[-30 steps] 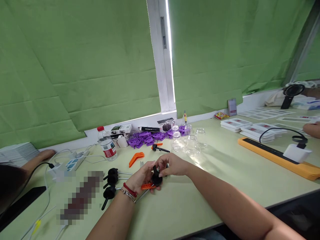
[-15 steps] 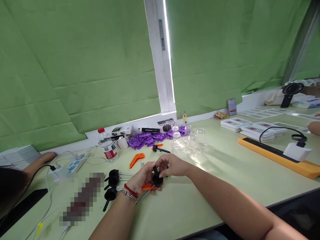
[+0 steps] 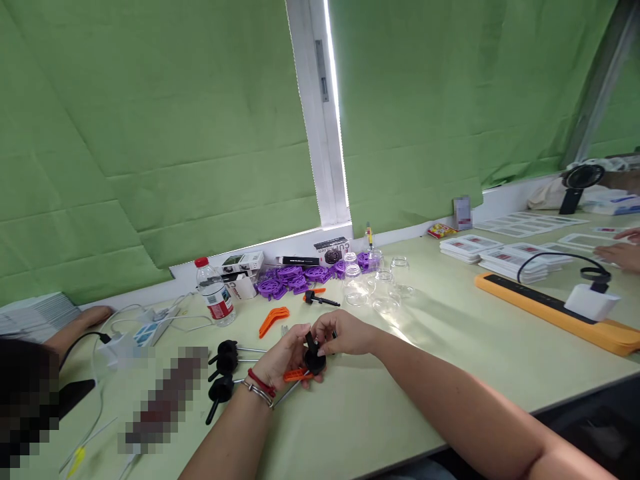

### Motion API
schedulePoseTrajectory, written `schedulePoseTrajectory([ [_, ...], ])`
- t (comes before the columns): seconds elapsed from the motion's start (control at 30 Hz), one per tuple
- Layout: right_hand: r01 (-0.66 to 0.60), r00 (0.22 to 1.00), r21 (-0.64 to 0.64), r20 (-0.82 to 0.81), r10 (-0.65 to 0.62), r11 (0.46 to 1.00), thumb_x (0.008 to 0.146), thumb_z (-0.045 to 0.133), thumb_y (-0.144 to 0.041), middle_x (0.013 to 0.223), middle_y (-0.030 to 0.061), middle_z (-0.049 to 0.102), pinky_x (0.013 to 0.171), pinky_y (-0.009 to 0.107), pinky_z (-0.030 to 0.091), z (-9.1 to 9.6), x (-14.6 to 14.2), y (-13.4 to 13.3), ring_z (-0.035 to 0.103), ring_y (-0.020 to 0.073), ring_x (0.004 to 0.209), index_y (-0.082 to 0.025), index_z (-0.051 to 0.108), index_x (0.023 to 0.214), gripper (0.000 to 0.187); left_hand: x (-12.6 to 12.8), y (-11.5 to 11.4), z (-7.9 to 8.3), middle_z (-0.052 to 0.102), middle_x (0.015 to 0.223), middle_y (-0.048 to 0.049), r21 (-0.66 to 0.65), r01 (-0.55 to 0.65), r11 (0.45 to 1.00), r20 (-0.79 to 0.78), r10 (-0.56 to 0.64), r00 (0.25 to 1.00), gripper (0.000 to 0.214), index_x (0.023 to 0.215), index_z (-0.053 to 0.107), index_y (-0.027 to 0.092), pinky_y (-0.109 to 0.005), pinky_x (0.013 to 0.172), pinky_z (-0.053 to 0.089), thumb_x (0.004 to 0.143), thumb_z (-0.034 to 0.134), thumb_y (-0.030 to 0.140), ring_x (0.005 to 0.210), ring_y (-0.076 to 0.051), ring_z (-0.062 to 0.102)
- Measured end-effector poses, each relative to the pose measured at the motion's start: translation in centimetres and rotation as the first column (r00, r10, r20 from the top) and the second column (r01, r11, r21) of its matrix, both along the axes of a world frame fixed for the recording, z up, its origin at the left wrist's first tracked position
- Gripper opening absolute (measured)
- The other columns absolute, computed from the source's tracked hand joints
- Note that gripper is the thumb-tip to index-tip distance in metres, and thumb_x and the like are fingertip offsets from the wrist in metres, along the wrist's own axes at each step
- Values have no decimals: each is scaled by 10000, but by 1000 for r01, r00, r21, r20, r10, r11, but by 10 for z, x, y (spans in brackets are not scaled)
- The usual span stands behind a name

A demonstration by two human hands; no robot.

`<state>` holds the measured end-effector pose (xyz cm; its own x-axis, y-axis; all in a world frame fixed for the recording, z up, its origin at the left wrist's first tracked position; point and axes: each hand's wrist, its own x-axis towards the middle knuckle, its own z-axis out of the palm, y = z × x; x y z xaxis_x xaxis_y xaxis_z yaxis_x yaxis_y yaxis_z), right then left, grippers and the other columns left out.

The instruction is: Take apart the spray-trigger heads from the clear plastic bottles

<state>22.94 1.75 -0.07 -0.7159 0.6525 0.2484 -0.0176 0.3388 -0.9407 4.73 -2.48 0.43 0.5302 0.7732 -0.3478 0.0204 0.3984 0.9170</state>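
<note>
My left hand [image 3: 286, 357] is closed around a black round plastic part [image 3: 314, 362] with a thin metal rod [image 3: 287, 395] running out toward my wrist. An orange plastic handle piece [image 3: 296, 375] shows by the same fingers; how it joins the black part is unclear. Fingers of my right hand [image 3: 343, 333] pinch the top of the black part beside its upright black tab. Left of my wrist lie several similar black cup-shaped parts [image 3: 227, 362] with metal rods. Beyond my hands rest a bent orange piece [image 3: 274, 320] and a small black-and-orange part [image 3: 320, 299].
Purple plastic pieces [image 3: 290, 279] are piled by the wall, beside clear cups [image 3: 387, 283]. A bottle [image 3: 217, 297] stands left, near cables and a power strip [image 3: 153, 327]. On the right are card stacks [image 3: 515, 261], an orange bar [image 3: 545, 312] and a co-worker's hand [image 3: 620, 252].
My hands and the black part stay almost in place. At the far right, the co-worker's hand reaches further into view over the cards. The head at the left edge has shifted slightly.
</note>
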Motion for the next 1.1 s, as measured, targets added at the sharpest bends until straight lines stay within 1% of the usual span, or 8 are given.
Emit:
schedulePoseTrajectory([
  [0.2, -10, 1000, -35, -10, 10, 999, 566, 764, -216, 709, -18, 577, 578, 230, 415, -1, 0, 1, 510, 93, 626, -158, 552, 676, 246, -1, 1, -1, 625, 684, -70, -3, 9, 1000, -14, -9, 1000, 542, 957, 511, 162, -216, 372, 387, 745, 400, 648, 580, -225, 651],
  [0.37, -7, 998, -75, -66, 2, 997, 548, 784, -227, 828, 27, 619, 589, 229, 418, -6, -1, 3, 550, 114, 709, -163, 458, 601, 337, -2, 3, -4, 635, 699, -78, -8, 18, 1000, 0, -18, 1000, 541, 958, 511, 161, -217, 375, 397, 760, 377, 646, 590, -221, 651],
  [0.47, 19, 998, -77, -62, -23, 997, 554, 793, -256, 806, 23, 618, 590, 228, 413, -9, 0, 5, 556, 122, 726, -169, 437, 600, 369, -1, 1, -2, 639, 703, -80, -19, -1, 1000, -4, 1, 1000, 561, 958, 506, 161, -217, 371, 392, 730, 408, 665, 584, -225, 652],
  [0.57, 48, 998, -76, -29, -51, 996, 597, 783, -327, 708, -9, 590, 539, 220, 378, -12, 0, 6, 516, 99, 626, -167, 488, 650, 340, -2, -2, 5, 638, 706, -78, -19, -51, 999, 19, 52, 998, 591, 964, 504, 166, -223, 372, 386, 705, 431, 692, 585, -235, 654],
  [0.67, 53, 998, -88, -28, -56, 995, 654, 750, -394, 643, -26, 570, 505, 215, 346, -12, 1, 6, 468, 82, 557, -161, 544, 731, 320, -8, -5, 15, 650, 768, -90, 4, -127, 992, 77, 127, 989, 618, 1052, 517, 165, -237, 402, 406, 724, 438, 683, 645, -251, 665],
  [0.8, 86, 995, -116, -47, -92, 989, 650, 753, -427, 584, -47, 520, 478, 201, 304, -12, -1, 7, 407, 62, 520, -150, 548, 722, 352, -17, -5, 24, 661, 868, -123, -8, -221, 975, 116, 221, 968, 666, 1126, 542, 152, -266, 444, 437, 740, 423, 681, 701, -259, 665],
  [0.9, 90, 995, -119, -30, -95, 989, 649, 750, -442, 557, -60, 474, 463, 198, 282, -13, -2, 7, 373, 56, 504, -148, 555, 702, 357, -22, -4, 25, 663, 890, -127, -22, -254, 967, 143, 254, 956, 676, 1113, 564, 137, -275, 463, 453, 746, 415, 685, 727, -261, 666],
  [1.1, 57, 998, -120, 33, -53, 991, 662, 737, -455, 559, -57, 482, 445, 201, 273, -16, -3, 6, 365, 58, 490, -150, 576, 714, 348, -26, 0, 23, 665, 906, -132, -60, -287, 956, 176, 293, 940, 705, 1150, 548, 137, -306, 517, 489, 748, 430, 703, 786, -277, 665],
])
